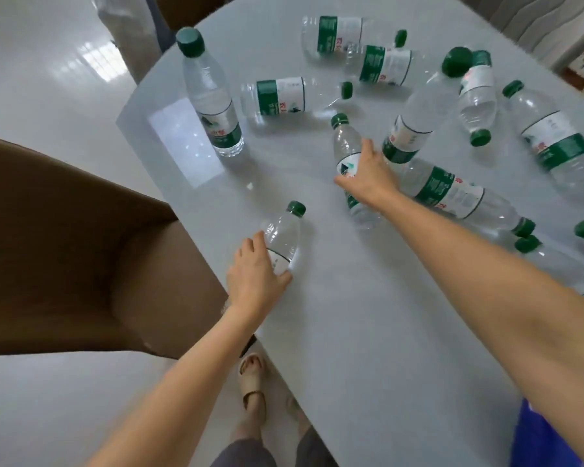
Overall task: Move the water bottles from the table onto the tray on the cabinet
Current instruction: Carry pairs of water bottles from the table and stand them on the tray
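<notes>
A: While we lean over the worktop (368, 315), how do our hands sit?

B: Our left hand (255, 281) wraps the lower body of a near bottle (282, 237), fingers curled along its left side and thumb against its right, close to the worktop's near edge. Its green cap points away from us.

A: And the other one?

B: Our right hand (368, 173) reaches further in and closes round the label of a second bottle (346, 146), thumb on the near side and fingers over the far side. We cannot tell whether either bottle is lifted or resting on the surface.

A: What crowds round us?

B: Just beside the right hand a tilted bottle (418, 119) leans close to the fingers, and a lying bottle (452, 193) stretches under and past our right forearm. Beyond them, three more lie flat in the far middle, others lie at the right edge, and one standing bottle (213, 99) rises at the far left.

A: Anything off the worktop?

B: A brown chair (81, 247) presses against the left edge, and our sandalled foot (252, 375) shows on the pale floor (48, 79) below.
</notes>
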Demonstrator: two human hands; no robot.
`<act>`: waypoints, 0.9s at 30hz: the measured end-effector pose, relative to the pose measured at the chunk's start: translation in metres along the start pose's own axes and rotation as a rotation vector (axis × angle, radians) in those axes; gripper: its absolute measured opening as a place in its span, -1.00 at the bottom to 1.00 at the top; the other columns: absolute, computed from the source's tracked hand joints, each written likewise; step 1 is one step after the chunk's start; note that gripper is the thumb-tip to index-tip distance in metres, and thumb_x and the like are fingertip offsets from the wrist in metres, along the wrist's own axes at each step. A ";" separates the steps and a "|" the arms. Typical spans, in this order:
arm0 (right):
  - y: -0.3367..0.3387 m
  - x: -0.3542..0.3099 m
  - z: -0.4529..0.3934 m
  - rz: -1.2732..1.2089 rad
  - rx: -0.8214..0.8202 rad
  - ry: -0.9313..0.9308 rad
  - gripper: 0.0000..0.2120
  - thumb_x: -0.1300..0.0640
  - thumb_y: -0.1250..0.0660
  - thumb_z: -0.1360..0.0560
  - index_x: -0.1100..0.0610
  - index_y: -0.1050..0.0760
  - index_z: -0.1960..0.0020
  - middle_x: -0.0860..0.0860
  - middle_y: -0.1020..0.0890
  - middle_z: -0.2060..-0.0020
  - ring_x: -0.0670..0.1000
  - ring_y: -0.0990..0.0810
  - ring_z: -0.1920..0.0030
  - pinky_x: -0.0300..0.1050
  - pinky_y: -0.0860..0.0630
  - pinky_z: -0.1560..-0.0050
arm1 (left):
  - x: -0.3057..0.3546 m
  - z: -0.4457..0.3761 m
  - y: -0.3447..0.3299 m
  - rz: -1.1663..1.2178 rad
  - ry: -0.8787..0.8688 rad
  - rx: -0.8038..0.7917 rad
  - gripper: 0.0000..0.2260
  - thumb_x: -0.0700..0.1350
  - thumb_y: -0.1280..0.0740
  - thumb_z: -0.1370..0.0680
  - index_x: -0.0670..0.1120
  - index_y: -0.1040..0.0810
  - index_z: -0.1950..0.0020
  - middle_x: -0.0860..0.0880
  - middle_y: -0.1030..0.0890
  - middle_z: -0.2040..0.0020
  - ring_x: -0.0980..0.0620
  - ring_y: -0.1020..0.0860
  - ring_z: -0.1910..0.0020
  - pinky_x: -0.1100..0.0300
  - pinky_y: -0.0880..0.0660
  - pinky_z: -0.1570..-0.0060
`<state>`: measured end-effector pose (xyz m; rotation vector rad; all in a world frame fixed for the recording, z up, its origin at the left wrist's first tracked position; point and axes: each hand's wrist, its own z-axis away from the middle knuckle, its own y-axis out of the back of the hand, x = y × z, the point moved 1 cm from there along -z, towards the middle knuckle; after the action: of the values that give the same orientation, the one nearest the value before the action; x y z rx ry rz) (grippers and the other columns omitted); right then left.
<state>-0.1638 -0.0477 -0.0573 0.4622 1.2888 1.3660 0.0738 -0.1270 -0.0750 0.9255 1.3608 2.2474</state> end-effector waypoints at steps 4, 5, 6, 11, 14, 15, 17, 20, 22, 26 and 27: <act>-0.020 0.002 -0.006 0.054 0.078 -0.072 -0.08 0.03 -0.46 -0.36 0.05 0.03 -0.52 0.26 -0.41 -0.25 0.29 -0.46 -0.21 0.13 -0.47 -0.10 | 0.001 -0.004 -0.002 -0.032 -0.033 0.003 -0.31 0.11 -0.38 -0.44 -0.06 -0.18 -0.46 -0.07 -0.39 -0.25 -0.11 -0.40 -0.23 0.01 -0.43 -0.01; -0.021 0.003 -0.006 0.062 0.081 -0.083 -0.07 0.05 -0.46 -0.35 0.05 0.04 -0.53 0.26 -0.41 -0.25 0.29 -0.47 -0.20 0.12 -0.47 -0.10 | 0.000 -0.006 -0.001 -0.034 -0.042 0.006 -0.31 0.12 -0.38 -0.44 -0.06 -0.18 -0.46 -0.07 -0.39 -0.25 -0.11 -0.41 -0.23 0.02 -0.43 -0.01; -0.021 0.003 -0.004 0.063 0.070 -0.093 -0.05 0.07 -0.47 -0.34 0.04 0.05 -0.53 0.26 -0.42 -0.24 0.29 -0.48 -0.20 0.11 -0.47 -0.10 | -0.001 -0.007 0.000 -0.033 -0.047 0.011 -0.31 0.12 -0.37 -0.44 -0.06 -0.18 -0.46 -0.07 -0.40 -0.25 -0.11 -0.41 -0.22 0.02 -0.43 -0.02; -0.023 0.008 0.034 0.039 0.009 -0.165 -0.15 0.04 -0.52 -0.26 0.14 -0.13 -0.39 0.20 -0.50 -0.17 0.26 -0.54 -0.13 0.02 -0.47 0.03 | -0.003 -0.008 0.008 0.027 -0.062 -0.012 -0.37 0.11 -0.35 -0.43 -0.05 -0.23 -0.42 -0.06 -0.43 -0.21 -0.12 -0.47 -0.14 0.05 -0.39 0.10; -0.024 0.009 0.071 -0.210 -0.061 -0.220 -0.32 0.07 -0.51 -0.25 0.15 -0.24 -0.24 0.14 -0.54 -0.06 0.19 -0.56 -0.01 0.01 -0.54 0.07 | -0.011 -0.008 0.022 0.204 -0.034 -0.069 -0.40 0.07 -0.38 -0.42 -0.03 -0.24 -0.39 -0.03 -0.50 -0.07 -0.13 -0.54 0.02 0.08 -0.40 0.15; -0.024 0.008 0.084 -0.340 -0.076 -0.220 -0.38 0.11 -0.50 -0.26 0.14 -0.27 -0.19 0.13 -0.55 -0.04 0.15 -0.56 0.03 0.01 -0.56 0.08 | -0.018 -0.004 0.028 0.315 -0.020 -0.080 -0.40 0.06 -0.40 -0.41 -0.01 -0.25 -0.37 -0.01 -0.52 0.01 -0.10 -0.55 0.08 0.07 -0.43 0.16; -0.023 0.000 0.109 -0.576 -0.127 -0.174 -0.48 0.21 -0.49 -0.30 0.13 -0.30 -0.15 0.12 -0.56 0.02 0.06 -0.57 0.14 -0.04 -0.58 0.18 | -0.036 0.009 0.045 0.547 0.017 -0.049 -0.43 0.05 -0.43 -0.37 0.06 -0.27 -0.30 0.02 -0.57 0.04 -0.03 -0.58 0.11 0.07 -0.51 0.10; -0.020 -0.031 0.142 -0.834 -0.253 -0.069 -0.52 0.24 -0.49 -0.38 0.10 -0.35 -0.20 0.10 -0.60 0.05 0.02 -0.61 0.19 -0.06 -0.60 0.16 | -0.066 0.036 0.075 0.820 0.075 0.047 -0.46 0.02 -0.46 -0.34 0.09 -0.31 -0.25 0.06 -0.60 -0.06 0.03 -0.61 0.01 0.08 -0.53 -0.02; -0.019 -0.059 0.159 -0.913 -0.344 -0.013 -0.55 0.17 -0.49 -0.40 0.07 -0.40 -0.21 0.10 -0.63 0.01 0.08 -0.66 0.13 0.01 -0.62 0.08 | -0.084 0.055 0.096 0.991 0.118 0.115 -0.50 -0.04 -0.48 -0.37 0.07 -0.34 -0.23 0.01 -0.60 -0.04 0.02 -0.64 0.02 0.09 -0.57 -0.01; -0.028 -0.133 0.195 -0.979 -0.468 0.106 -0.70 0.11 -0.45 -0.42 0.02 -0.45 -0.11 0.14 -0.65 -0.01 0.16 -0.67 0.05 0.12 -0.62 0.00 | -0.129 0.093 0.131 1.317 0.216 0.223 -0.60 -0.15 -0.43 -0.47 0.05 -0.36 -0.23 -0.09 -0.61 -0.05 -0.05 -0.65 0.02 0.04 -0.60 0.04; -0.031 -0.154 0.206 -0.996 -0.493 0.132 -0.72 0.11 -0.44 -0.44 0.04 -0.45 -0.10 0.16 -0.65 0.01 0.17 -0.66 0.07 0.12 -0.62 0.00 | -0.145 0.104 0.138 1.400 0.227 0.259 -0.59 -0.16 -0.43 -0.47 0.02 -0.37 -0.25 -0.12 -0.61 -0.05 -0.08 -0.65 0.03 0.01 -0.60 0.04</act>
<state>0.0680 -0.1053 0.0425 -0.5678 0.9932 0.7930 0.2549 -0.2116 0.0292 2.2839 1.2257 3.1870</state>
